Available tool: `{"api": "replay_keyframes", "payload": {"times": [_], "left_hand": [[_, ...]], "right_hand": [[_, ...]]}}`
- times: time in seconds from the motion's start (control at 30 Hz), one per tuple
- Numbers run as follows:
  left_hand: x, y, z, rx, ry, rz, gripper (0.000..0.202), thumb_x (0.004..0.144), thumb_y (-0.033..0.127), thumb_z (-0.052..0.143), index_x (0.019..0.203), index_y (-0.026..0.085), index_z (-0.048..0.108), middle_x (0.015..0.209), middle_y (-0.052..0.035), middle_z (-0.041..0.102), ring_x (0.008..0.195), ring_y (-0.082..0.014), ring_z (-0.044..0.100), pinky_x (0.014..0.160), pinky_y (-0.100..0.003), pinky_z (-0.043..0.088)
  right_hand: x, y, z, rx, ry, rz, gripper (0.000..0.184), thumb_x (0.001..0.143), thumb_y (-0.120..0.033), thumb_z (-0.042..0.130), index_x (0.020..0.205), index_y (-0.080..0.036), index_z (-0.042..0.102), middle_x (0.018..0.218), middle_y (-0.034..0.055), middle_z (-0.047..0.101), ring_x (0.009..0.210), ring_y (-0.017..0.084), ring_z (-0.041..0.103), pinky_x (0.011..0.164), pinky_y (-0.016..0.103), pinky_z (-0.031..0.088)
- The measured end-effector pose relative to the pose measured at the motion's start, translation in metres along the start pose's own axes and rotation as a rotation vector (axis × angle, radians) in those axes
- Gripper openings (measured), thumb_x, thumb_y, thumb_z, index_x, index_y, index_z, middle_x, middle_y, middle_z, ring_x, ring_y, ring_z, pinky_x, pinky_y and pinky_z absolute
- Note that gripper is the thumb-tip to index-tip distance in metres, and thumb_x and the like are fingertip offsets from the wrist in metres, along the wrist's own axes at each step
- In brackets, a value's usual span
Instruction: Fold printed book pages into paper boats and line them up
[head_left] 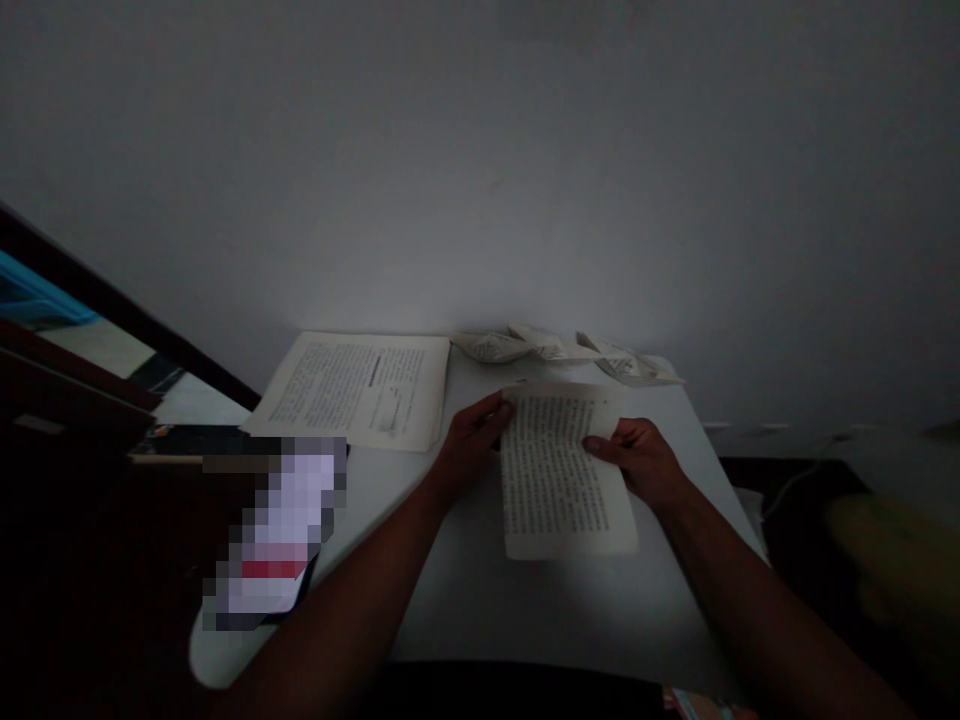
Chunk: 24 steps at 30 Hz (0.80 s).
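Printed page [559,480] rests on white table [480,600] against dim grey wall [525,150].

Dense lines of print cover the sheet [562,480] and the stack of pages [352,390] beside it, all too small and dim to read. Print on the folded papers [555,348] is equally illegible.
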<state>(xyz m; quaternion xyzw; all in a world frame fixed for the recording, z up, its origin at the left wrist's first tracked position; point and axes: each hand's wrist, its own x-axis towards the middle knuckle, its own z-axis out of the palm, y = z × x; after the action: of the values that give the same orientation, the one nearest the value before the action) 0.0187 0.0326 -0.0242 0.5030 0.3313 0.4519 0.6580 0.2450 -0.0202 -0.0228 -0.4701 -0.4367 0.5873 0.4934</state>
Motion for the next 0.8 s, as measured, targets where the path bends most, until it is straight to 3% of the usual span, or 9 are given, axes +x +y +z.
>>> {"api": "replay_keyframes", "payload": {"times": [0.2,0.33,0.5,0.67,0.8], "left_hand": [[0.0004,0.0052,-0.0046,0.002,-0.014,0.062,0.058,0.082,0.040,0.062,0.135,0.021,0.049,0.065,0.0031,0.060,0.062,-0.0095,0.058,0.064,-0.023,0.048],[-0.0001,0.0030,-0.0028,0.031,-0.083,0.025,0.061,0.074,0.034,0.072,0.130,0.018,0.054,0.084,-0.0033,0.068,0.077,-0.0144,0.063,0.071,-0.027,0.050],[0.0015,-0.0011,-0.0030,0.062,-0.001,0.000,0.050,0.084,0.042,0.059,0.127,0.017,0.057,0.078,-0.0023,0.064,0.065,-0.0115,0.060,0.057,-0.022,0.047],[0.0046,0.0015,-0.0078,-0.065,0.080,0.053,0.052,0.089,0.046,0.048,0.136,0.024,0.045,0.106,-0.0080,0.062,0.056,-0.0075,0.058,0.045,-0.019,0.046],[0.0017,0.0017,-0.0073,0.061,0.008,0.166,0.064,0.086,0.032,0.055,0.144,0.032,0.028,0.116,-0.0083,0.058,0.052,-0.0047,0.056,0.045,-0.018,0.047]], "right_hand": [[-0.0006,-0.0016,-0.0019,0.016,-0.004,0.009,0.018,0.063,-0.033,0.080,0.075,-0.020,0.076,0.070,0.0040,0.074,0.057,0.020,0.068,0.061,0.034,0.058],[-0.0011,-0.0004,-0.0025,-0.020,-0.060,0.045,0.019,0.066,-0.034,0.079,0.078,-0.021,0.076,0.071,0.0041,0.074,0.060,0.022,0.069,0.062,0.037,0.058],[-0.0005,0.0017,-0.0031,-0.046,-0.084,0.049,0.020,0.066,-0.034,0.078,0.079,-0.019,0.076,0.070,0.0043,0.074,0.062,0.023,0.070,0.061,0.037,0.059],[0.0009,-0.0002,-0.0012,-0.002,-0.020,0.035,0.021,0.062,-0.035,0.081,0.073,-0.019,0.075,0.067,0.0047,0.074,0.056,0.022,0.069,0.056,0.035,0.058],[0.0016,-0.0044,-0.0008,0.076,0.072,0.014,0.026,0.059,-0.036,0.083,0.075,-0.017,0.075,0.071,0.0067,0.075,0.056,0.022,0.069,0.057,0.035,0.057]]}}
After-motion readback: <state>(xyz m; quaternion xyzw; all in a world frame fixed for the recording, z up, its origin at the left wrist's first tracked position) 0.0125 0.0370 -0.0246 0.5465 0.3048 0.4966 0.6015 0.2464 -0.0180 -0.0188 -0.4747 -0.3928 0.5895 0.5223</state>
